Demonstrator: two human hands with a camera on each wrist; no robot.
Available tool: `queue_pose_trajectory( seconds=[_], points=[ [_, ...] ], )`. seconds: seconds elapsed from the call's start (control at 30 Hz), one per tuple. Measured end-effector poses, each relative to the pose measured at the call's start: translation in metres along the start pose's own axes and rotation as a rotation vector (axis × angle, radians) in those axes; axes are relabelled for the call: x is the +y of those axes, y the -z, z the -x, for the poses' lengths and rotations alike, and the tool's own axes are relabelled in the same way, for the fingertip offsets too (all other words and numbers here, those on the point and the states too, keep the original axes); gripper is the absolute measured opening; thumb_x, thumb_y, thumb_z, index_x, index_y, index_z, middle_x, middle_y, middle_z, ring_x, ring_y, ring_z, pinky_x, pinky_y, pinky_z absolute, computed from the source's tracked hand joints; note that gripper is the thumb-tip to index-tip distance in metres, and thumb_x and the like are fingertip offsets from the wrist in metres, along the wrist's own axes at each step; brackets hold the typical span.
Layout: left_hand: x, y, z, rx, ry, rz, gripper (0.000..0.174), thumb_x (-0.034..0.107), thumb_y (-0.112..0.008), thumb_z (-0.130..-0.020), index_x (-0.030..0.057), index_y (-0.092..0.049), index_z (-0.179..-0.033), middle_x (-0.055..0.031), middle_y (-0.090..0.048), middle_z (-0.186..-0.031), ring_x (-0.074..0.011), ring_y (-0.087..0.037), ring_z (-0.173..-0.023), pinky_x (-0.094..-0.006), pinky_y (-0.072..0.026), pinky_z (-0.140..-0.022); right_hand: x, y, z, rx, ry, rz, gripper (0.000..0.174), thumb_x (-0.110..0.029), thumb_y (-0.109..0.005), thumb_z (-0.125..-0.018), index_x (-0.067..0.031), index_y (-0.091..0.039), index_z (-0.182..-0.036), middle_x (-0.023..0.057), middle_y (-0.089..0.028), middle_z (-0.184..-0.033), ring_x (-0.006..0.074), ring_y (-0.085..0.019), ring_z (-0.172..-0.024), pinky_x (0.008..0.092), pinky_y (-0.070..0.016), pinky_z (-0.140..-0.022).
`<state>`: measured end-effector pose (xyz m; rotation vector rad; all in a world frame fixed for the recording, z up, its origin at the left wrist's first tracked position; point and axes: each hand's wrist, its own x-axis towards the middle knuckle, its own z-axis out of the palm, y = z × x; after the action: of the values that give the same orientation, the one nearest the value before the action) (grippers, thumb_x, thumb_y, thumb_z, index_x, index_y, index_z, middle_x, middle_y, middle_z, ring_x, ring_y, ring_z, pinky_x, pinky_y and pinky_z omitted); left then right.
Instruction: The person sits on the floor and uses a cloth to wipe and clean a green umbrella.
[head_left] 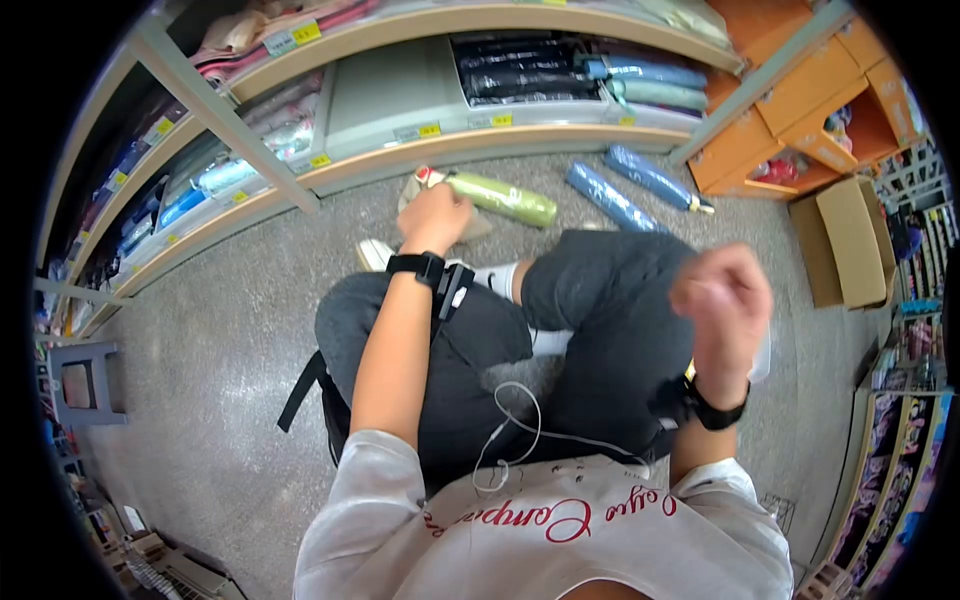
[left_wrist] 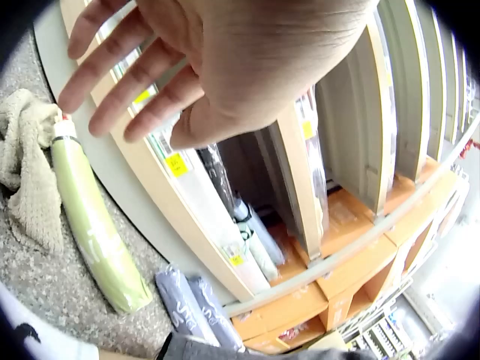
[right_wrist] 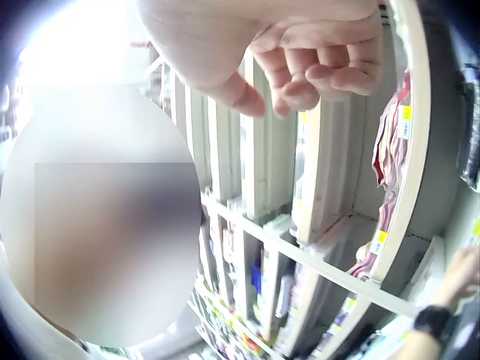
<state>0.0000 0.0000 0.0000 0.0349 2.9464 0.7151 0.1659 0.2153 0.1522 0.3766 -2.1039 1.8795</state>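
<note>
My left hand point(head_left: 437, 215) is over a beige cloth beside the capped end of a green wrapped umbrella point(head_left: 505, 200). In the left wrist view the fingers of this hand point(left_wrist: 217, 67) are spread and hold nothing; the cloth point(left_wrist: 34, 165) and the green umbrella point(left_wrist: 97, 225) lie on the floor beyond them. Raised above the knee on the right side is my right hand point(head_left: 722, 305), blurred. The right wrist view shows that hand point(right_wrist: 277, 52) with loosely bent fingers and nothing in them. Two blue wrapped umbrellas point(head_left: 610, 197) point(head_left: 655, 180) lie beyond the knees.
Shelves point(head_left: 390, 85) with packaged umbrellas stand along the far side. Orange cubbies point(head_left: 745, 150) and an open cardboard box point(head_left: 850, 245) are at the right. A grey stool point(head_left: 88, 385) stands on the left. White earphone cords point(head_left: 535, 430) lie over the lap.
</note>
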Motion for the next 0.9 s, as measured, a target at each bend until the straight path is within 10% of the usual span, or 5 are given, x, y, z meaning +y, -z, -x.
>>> queue_pose_trajectory(
  seconds=[0.2,0.33,0.5,0.67,0.9],
  points=[
    [-0.022,0.032,-0.020,0.135,0.266,0.137,0.032,0.035,-0.053,-0.077,0.0087,-0.068,-0.089,-0.0193,-0.065,-0.090,-0.0370,-0.061,-0.089,-0.0444,-0.0478,-0.077,0.122,-0.049,-0.128,-0.515,-0.100,0.298,0.014,-0.013,-0.057,-0.083,-0.0017,-0.060,-0.089,0.0018,-0.059,-0.070,0.0081,-0.054,-0.066,0.0233,-0.0423,-0.058],
    [-0.022,0.017,-0.031,0.086,0.277,0.105,0.030,0.035,-0.054,-0.076,0.0098,-0.068,-0.086,-0.0185,-0.065,-0.087,-0.0367,-0.062,-0.087,-0.0438,-0.0481,-0.076,0.266,-0.102,-0.127,-0.715,-0.080,0.549,0.048,-0.032,-0.064,-0.070,-0.0051,-0.054,-0.108,0.0236,-0.060,-0.090,0.0391,-0.059,-0.085,0.0424,-0.0463,-0.076],
    [-0.024,0.010,-0.046,0.011,0.280,0.078,0.028,0.034,-0.055,-0.076,0.0089,-0.068,-0.079,-0.0176,-0.065,-0.082,-0.0367,-0.062,-0.082,-0.0447,-0.0482,-0.072,0.260,-0.142,-0.102,-0.945,-0.316,1.046,0.065,-0.024,-0.065,-0.073,-0.0138,-0.037,-0.131,0.0276,-0.024,-0.139,0.0382,-0.044,-0.118,0.0414,-0.0421,-0.093],
    [-0.010,-0.008,-0.051,-0.039,0.135,0.106,0.027,0.032,-0.054,-0.076,0.0083,-0.068,-0.076,-0.0165,-0.065,-0.076,-0.0356,-0.062,-0.077,-0.0442,-0.0489,-0.069,0.306,-0.163,-0.090,-0.695,-0.265,0.885,0.036,-0.026,-0.055,-0.079,-0.0123,-0.056,-0.112,0.0141,-0.064,-0.101,0.0290,-0.060,-0.098,0.0409,-0.0462,-0.083],
    [-0.019,0.003,-0.057,0.182,0.248,0.333,0.026,0.030,-0.056,-0.075,0.0066,-0.065,-0.070,-0.0138,-0.063,-0.069,-0.0344,-0.062,-0.069,-0.0432,-0.0483,-0.062,0.275,-0.137,-0.161,-0.547,-0.337,0.813,0.034,-0.023,-0.067,-0.067,-0.0059,-0.063,-0.095,0.0174,-0.063,-0.091,0.0361,-0.058,-0.089,0.0446,-0.0458,-0.078]
  ],
)
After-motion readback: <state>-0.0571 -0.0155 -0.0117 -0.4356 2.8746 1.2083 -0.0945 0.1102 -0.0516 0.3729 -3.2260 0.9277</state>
